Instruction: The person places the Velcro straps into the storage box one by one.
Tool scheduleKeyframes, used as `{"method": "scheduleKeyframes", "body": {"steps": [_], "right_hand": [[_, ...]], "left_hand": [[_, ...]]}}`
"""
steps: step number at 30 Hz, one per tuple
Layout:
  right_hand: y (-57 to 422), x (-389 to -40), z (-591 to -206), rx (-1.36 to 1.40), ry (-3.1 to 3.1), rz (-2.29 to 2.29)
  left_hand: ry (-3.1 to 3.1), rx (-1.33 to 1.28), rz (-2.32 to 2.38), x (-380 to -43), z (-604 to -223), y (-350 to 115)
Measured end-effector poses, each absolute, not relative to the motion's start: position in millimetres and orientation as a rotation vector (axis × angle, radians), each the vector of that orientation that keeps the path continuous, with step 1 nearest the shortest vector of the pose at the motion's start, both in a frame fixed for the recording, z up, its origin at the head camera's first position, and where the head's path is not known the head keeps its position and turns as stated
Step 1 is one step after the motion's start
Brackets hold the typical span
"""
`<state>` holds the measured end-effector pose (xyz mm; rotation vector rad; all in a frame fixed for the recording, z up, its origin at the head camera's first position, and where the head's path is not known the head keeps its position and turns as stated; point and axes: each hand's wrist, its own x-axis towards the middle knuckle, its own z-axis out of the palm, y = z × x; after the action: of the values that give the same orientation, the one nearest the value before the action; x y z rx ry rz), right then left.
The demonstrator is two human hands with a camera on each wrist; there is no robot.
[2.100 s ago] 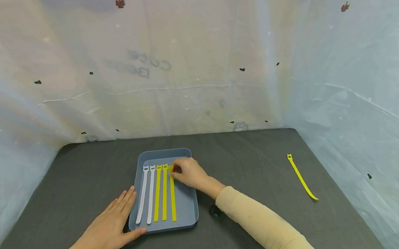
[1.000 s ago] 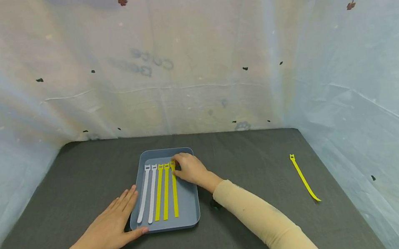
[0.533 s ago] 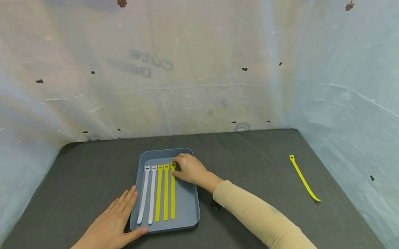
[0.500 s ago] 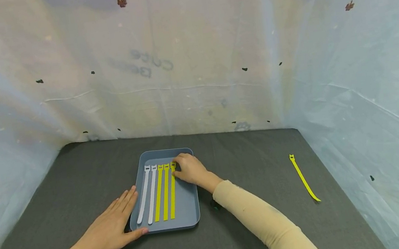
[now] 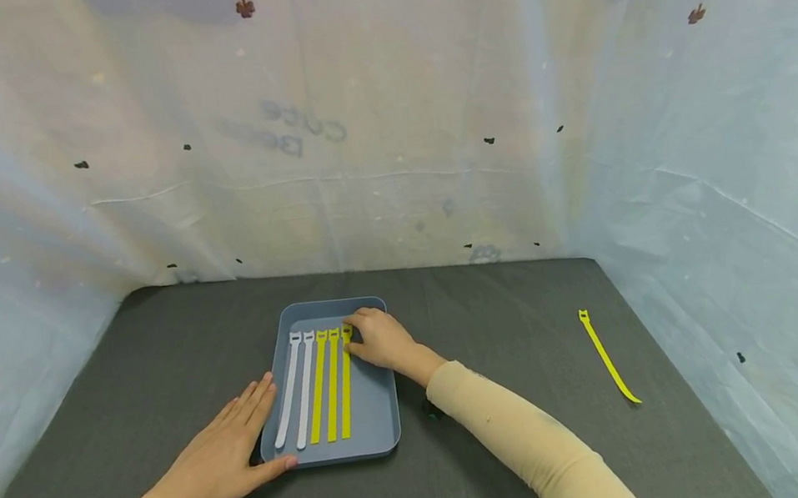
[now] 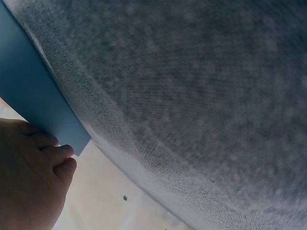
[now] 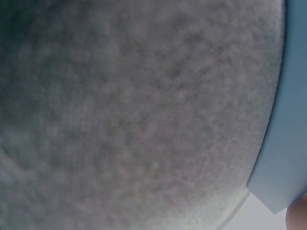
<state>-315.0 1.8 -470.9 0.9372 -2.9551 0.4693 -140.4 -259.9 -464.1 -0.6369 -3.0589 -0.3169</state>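
A grey-blue tray (image 5: 376, 408) lies on the dark cloth, holding two white cable ties (image 5: 288, 394) and three yellow ones side by side, slotted heads at the far end. My right hand (image 5: 386, 343) reaches over the right rim and pinches the rightmost yellow cable tie (image 5: 346, 399) near its head, partly covering it. My left hand (image 5: 225, 453), fingers straight, rests against the tray's left side, thumb at the near corner. In the left wrist view, its fingers (image 6: 60, 153) touch the tray wall (image 6: 38, 86). Only a fingertip (image 7: 297, 215) shows beside the tray in the right wrist view.
Another yellow cable tie (image 5: 608, 360), its near end curved, lies on the cloth at the far right. Translucent plastic sheeting (image 5: 382, 117) with small dark marks stands behind the table and at both sides.
Over two seconds the pinched yellow cable tie has shifted slightly away and to the right at its head. Its near end swung right, then back left. In the last half second little moves.
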Motion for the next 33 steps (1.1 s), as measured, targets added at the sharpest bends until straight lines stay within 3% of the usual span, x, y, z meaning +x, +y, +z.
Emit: {"method": "scheduleKeyframes", "body": {"steps": [33], "right_hand": [[48,-278,-436,1.003,-2.722,1.214]], "left_hand": [[-3.034,-0.665,-0.337,-143,-463,-262]]}}
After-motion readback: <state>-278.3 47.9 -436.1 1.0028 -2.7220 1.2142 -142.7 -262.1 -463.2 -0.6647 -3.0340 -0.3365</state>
